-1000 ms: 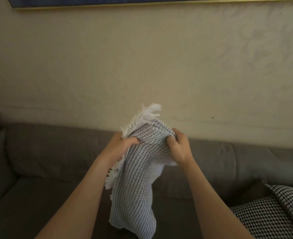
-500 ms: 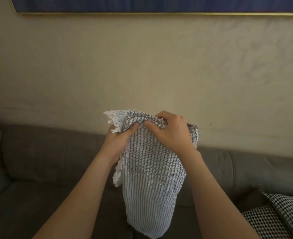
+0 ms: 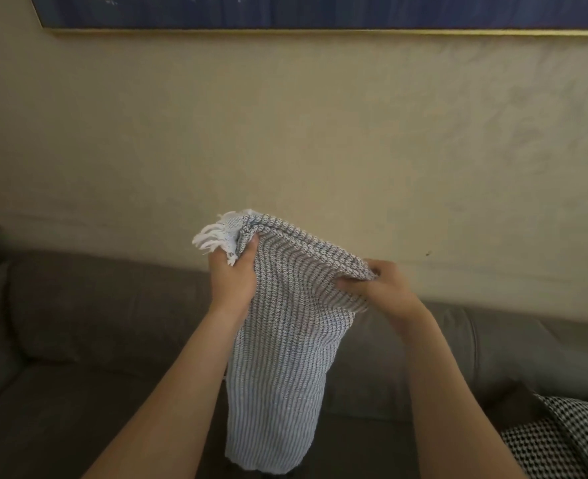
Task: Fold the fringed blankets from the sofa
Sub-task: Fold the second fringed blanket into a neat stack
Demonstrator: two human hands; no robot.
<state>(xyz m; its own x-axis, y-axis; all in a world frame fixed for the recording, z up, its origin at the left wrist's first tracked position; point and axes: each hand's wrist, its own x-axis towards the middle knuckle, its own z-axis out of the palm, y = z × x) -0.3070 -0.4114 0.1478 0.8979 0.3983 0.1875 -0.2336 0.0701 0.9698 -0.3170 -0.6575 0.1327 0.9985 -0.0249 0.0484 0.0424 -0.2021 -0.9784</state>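
The left grip [image 3: 232, 281] and right grip [image 3: 386, 292] each pinch a top corner of the grey-and-white woven fringed blanket [image 3: 285, 357], which hangs between them above the grey fabric sofa [image 3: 95, 323]. Uneven corners could skew the fold.

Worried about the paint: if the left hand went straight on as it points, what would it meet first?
Likely the wall behind the sofa, with the blanket that the left hand grips touching first; depth unclear.
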